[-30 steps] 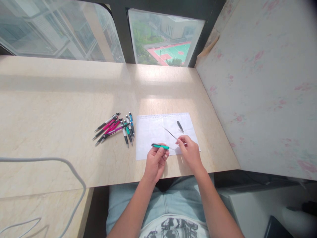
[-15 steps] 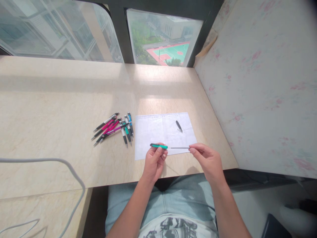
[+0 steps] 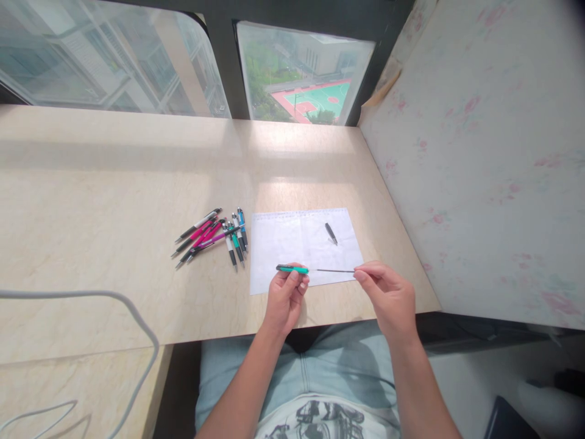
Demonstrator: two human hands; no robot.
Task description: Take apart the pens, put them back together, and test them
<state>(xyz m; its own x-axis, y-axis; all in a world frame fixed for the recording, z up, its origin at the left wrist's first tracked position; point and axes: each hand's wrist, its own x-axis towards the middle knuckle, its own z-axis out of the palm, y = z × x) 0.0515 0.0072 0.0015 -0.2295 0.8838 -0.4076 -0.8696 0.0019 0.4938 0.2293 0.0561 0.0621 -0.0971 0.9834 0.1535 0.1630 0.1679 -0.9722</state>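
Note:
My left hand point(image 3: 286, 297) pinches a green pen barrel point(image 3: 292, 269), held level over the near edge of a white sheet of paper point(image 3: 292, 244). My right hand point(image 3: 388, 296) pinches the right end of a thin dark refill point(image 3: 331, 271). The refill's left tip meets the barrel's open end. A small black pen tip piece point(image 3: 331, 233) lies on the paper beyond my hands.
Several pens point(image 3: 214, 235) in pink, black, green and blue lie in a loose pile left of the paper on the beige marble desk point(image 3: 114, 201). A papered wall point(image 3: 479, 152) closes the right side. A white cable point(image 3: 114, 305) loops at the lower left. Windows stand behind.
One second ago my right hand held the refill slanted over the paper. It swung out to the right, bringing the refill level and in line with the barrel; my left hand stayed put.

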